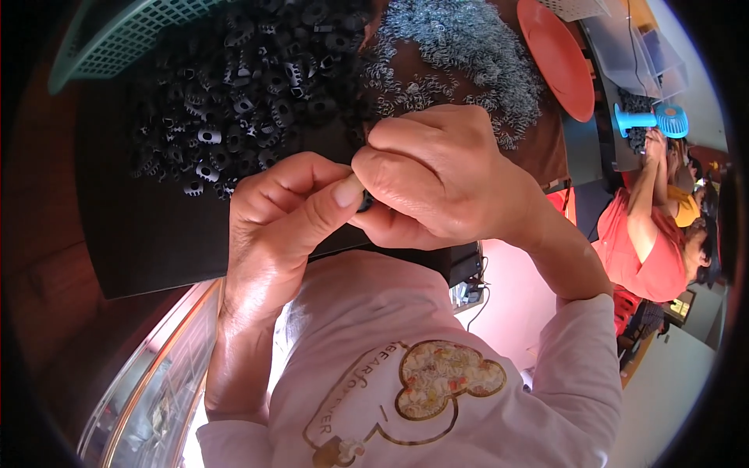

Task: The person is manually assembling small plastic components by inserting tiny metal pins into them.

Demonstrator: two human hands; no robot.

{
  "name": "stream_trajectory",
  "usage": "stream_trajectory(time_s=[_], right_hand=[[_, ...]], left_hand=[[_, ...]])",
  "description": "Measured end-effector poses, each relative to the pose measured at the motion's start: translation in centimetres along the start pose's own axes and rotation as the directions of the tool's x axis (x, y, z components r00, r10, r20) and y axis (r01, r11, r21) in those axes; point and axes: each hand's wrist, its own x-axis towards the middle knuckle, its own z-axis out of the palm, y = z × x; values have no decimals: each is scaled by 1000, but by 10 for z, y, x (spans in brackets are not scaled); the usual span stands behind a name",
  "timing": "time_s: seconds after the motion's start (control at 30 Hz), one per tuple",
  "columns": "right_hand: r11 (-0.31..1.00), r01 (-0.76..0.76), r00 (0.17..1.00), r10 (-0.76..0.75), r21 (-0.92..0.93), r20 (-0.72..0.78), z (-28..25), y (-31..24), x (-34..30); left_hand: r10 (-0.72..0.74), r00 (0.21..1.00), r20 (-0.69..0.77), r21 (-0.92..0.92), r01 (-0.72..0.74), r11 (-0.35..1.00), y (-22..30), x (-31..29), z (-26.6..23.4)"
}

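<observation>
My left hand (285,209) and my right hand (441,175) meet in front of my chest, both closed. Between their fingertips a bit of a small black hair claw clip piece (365,202) shows; the fingers cover most of it. My left thumb presses against it, and the right fingers curl round it from the other side. Whether a spring is also in the right fingers cannot be seen. Just beyond my hands lies a big heap of black hair claw clip pieces (242,101), with a heap of small metal springs (468,58) to its right.
A green plastic basket (125,51) stands at the far left, and a red plastic dish (555,58) at the far right. Past the dark table (156,242), a person in a red top (644,249) sits at another table near a blue handheld fan (655,120).
</observation>
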Motion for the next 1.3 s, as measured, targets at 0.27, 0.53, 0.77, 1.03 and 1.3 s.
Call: stream_trajectory(time_s=[0.27,0.53,0.77,1.03,1.3], right_hand=[[995,-98,994,97,-16,-45,-2,-3,-9],[758,-599,796,532,-256,-288,-92,48,-69],[446,-832,538,793,-328,-286,-160,114,-130],[512,-854,469,833,89,-293,-145,97,-107],[576,-734,666,713,360,220,-90,-45,3]], left_hand=[[52,998,36,65,-54,996,-3,1,-2],[209,977,51,144,-214,966,-14,-1,-5],[223,974,49,144,-228,963,-17,-5,-6],[241,969,60,148,-248,957,-19,-3,-7],[249,967,45,210,-253,944,-18,-3,-6]])
